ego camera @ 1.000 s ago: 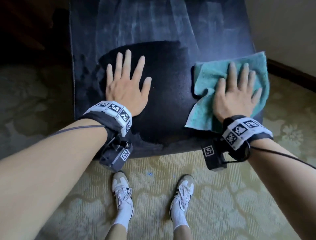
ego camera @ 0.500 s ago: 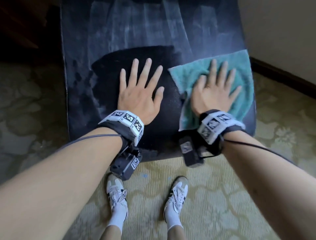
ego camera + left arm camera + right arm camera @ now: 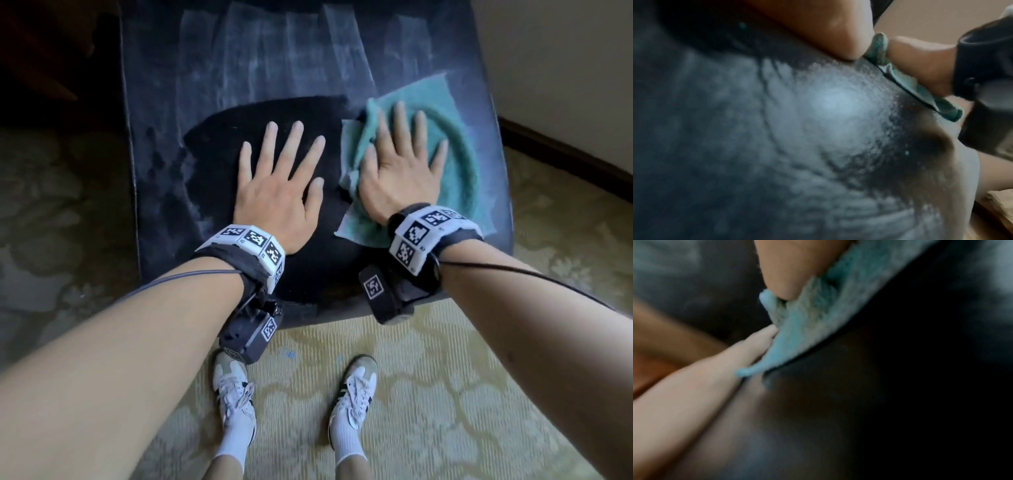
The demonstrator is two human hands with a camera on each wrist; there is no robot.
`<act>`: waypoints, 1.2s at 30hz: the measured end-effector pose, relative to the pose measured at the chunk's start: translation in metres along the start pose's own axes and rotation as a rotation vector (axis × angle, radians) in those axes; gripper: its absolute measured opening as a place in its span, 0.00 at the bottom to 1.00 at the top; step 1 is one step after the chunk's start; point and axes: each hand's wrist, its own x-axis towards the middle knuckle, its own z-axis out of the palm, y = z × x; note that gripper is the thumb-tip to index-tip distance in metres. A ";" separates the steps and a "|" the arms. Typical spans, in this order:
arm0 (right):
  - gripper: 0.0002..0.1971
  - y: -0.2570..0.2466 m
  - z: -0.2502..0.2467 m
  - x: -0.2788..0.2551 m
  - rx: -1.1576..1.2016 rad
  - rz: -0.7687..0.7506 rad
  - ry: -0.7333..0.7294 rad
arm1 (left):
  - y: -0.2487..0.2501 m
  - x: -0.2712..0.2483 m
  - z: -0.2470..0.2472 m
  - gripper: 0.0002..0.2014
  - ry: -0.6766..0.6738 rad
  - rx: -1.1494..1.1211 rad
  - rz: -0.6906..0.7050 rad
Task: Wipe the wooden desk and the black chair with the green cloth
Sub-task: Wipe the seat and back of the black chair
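Green cloth point(image 3: 455, 144) pinned under my flat right hand point(image 3: 400, 174) near the black chair point(image 3: 164, 113) seat's right edge for wiping pressure; left hand point(image 3: 274, 192), fingers spread and grasping nothing, braces the seat's middle.

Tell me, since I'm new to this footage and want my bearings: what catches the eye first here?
Two bare hands lie flat on the black chair seat: the left hand on a dark patch at its middle, the right hand pressing the green cloth on the seat's right part. Pale streaks cross the seat's far half, and white sneakers stand on the patterned carpet below.
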 end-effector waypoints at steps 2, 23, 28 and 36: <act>0.27 0.004 0.000 -0.007 -0.058 -0.257 -0.053 | -0.004 0.001 -0.001 0.27 -0.003 -0.003 0.018; 0.30 0.050 0.011 -0.044 0.016 0.265 0.165 | -0.017 0.003 0.002 0.27 0.024 0.007 0.073; 0.31 0.056 0.009 -0.041 0.011 0.232 0.175 | -0.007 0.001 0.005 0.27 0.051 0.013 0.029; 0.31 0.061 0.015 -0.041 0.011 0.182 0.235 | -0.003 -0.001 0.013 0.27 0.113 0.048 0.002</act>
